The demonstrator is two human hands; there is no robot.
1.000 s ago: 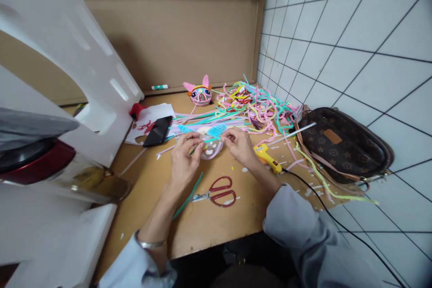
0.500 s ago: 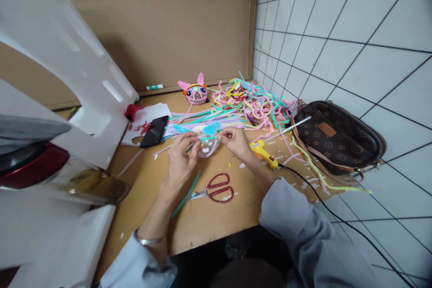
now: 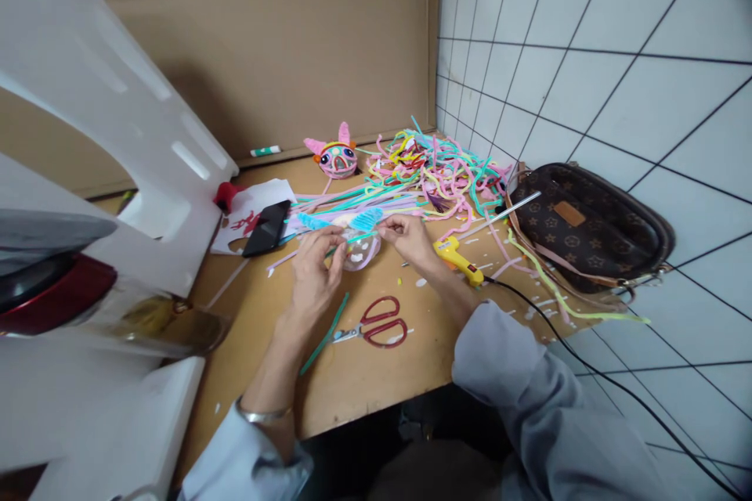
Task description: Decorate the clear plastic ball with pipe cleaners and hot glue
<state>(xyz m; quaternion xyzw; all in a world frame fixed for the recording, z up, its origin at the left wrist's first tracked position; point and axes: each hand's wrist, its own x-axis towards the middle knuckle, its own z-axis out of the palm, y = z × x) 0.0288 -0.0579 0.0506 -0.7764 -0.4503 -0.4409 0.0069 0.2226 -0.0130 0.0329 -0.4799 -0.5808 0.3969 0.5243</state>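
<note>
Between fingers (image 3: 325,239), a green strip (image 3: 362,237)

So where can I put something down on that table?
There's bare table between the scissors and the near edge, and another patch between the left forearm and the clear container. The back is crowded with a phone, fuzzy strips and a pink figure; on the right sit a glue gun and a bag.

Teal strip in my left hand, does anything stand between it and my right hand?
Nothing visible: the right hand appears to pinch one end of the teal strip, and the left hand holds it farther along. The clear rounded piece shows beside it, not between.
</note>
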